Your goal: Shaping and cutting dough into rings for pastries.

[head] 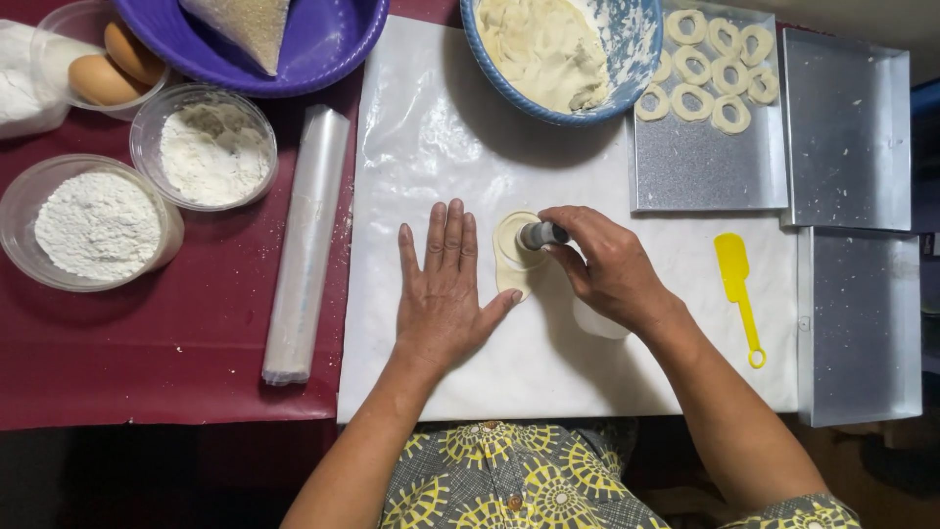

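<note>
Fingers [452, 233] of the left hand [443, 294] lie flat and close together on the white sheet [431, 127], thumb angled out toward the dough disc [513, 257]; the thumb tip sits at the disc's lower edge. Palm down, holding nothing.

Right hand [609, 266] curls its fingertips [560, 217] around a small dark cutter [541, 234], pinching it from above. Cutter stands on the upper right part of the dough disc, pressed into it or resting on it; cannot tell which.

Dough disc: pale, flat, roughly oval, lying near the middle of the white sheet, between the two hands.

Surroundings:
- Blue bowl [627, 73] of pale dough at the sheet's top edge, overlapping a metal tray [705, 167].
- That tray carries dough rings [692, 101] clustered in its upper part; lower part bare.
- Two more metal trays [847, 127] to the right, one above the other, dusted with flecks.
- Yellow plastic scraper [736, 284] on the sheet, right of the right hand.
- Rolled plastic film [305, 245] on the dark red tablecloth [147, 343], left of the sheet.
- Two clear bowls of white flour [98, 223] at far left; a clear tub with brown eggs [98, 78] above them.
- Purple bowl [323, 44] at top left holds a bag of pale grains.
</note>
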